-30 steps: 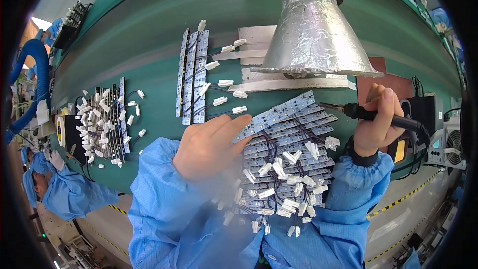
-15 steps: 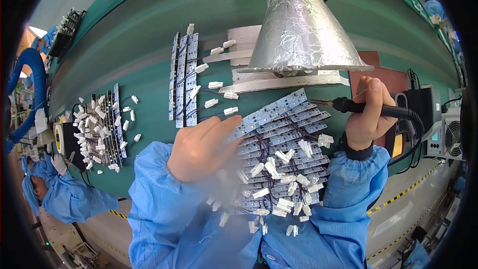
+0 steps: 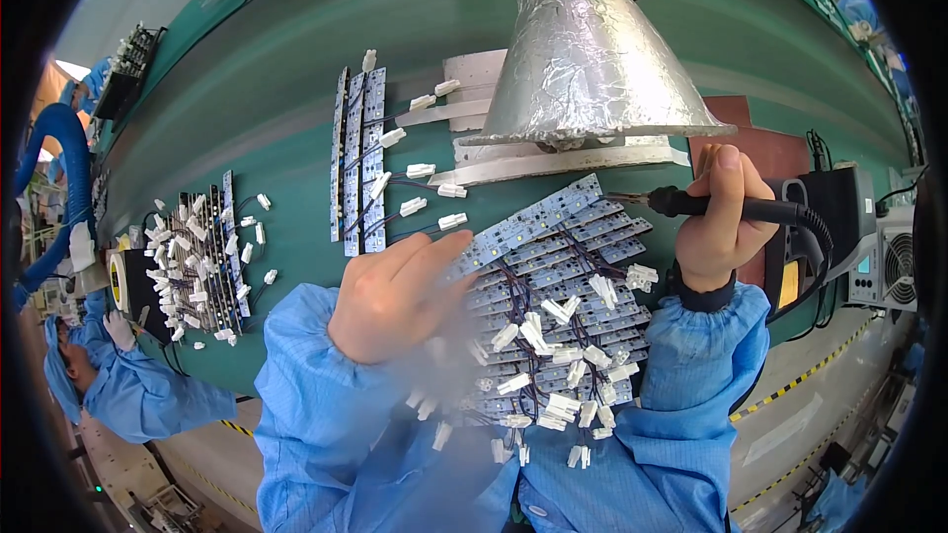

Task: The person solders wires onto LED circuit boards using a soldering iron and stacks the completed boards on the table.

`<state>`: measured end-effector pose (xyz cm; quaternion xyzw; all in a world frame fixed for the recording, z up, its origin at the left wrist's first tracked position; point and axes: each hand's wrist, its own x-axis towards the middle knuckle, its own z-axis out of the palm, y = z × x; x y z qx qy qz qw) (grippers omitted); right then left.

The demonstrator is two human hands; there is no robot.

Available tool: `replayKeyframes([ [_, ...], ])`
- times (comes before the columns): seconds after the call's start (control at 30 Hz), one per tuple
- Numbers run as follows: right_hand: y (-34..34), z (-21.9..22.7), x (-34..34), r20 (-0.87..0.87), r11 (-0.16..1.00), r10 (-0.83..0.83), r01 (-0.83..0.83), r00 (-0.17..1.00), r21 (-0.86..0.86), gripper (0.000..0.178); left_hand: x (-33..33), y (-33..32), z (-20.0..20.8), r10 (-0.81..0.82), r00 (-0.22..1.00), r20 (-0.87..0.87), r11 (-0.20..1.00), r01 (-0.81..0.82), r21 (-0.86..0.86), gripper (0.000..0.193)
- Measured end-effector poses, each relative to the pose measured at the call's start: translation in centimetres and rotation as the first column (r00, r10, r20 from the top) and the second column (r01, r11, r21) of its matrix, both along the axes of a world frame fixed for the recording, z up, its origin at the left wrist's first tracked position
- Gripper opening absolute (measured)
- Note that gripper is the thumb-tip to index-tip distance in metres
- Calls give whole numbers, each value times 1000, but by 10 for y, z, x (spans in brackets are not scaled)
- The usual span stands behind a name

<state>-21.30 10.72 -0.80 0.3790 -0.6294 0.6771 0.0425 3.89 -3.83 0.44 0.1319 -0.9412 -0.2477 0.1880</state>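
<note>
Thin pale-blue circuit strip [image 3: 538, 224] tops stacked strips [image 3: 620, 254] near the near edge of the green worktop [image 3: 301, 178]. Left grip [image 3: 393, 298] pinches its left end; right grip [image 3: 723, 229] encloses a black soldering iron [image 3: 675, 202]. Judged light, stiff, fragile — hold by edges (components exposed).

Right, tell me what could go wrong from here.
The black-handled, metal-tipped soldering iron in the right hand is close to the end of a long, pale-blue circuit strip; if hot, a slip might scorch it. That strip lies over a stack of similar strips, so it could slide if the left hand loosens. Thin dark wires with small white plastic connectors bunch nearby and might snag.
</note>
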Motion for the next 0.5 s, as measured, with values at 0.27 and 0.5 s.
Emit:
replayKeyframes([
  [0.27, -2, -1, 0, 12, 1000, 2, -2, 1000, -21, 41, 0, -2, -4, -25, 999, -44, 999, 23, -49, 44],
  [0.5, -3, -1, 1, 26, 1000, -12, 12, 1000, -25, 42, 0, -2, -5, -22, 999, -47, 998, 19, -56, 44],
])
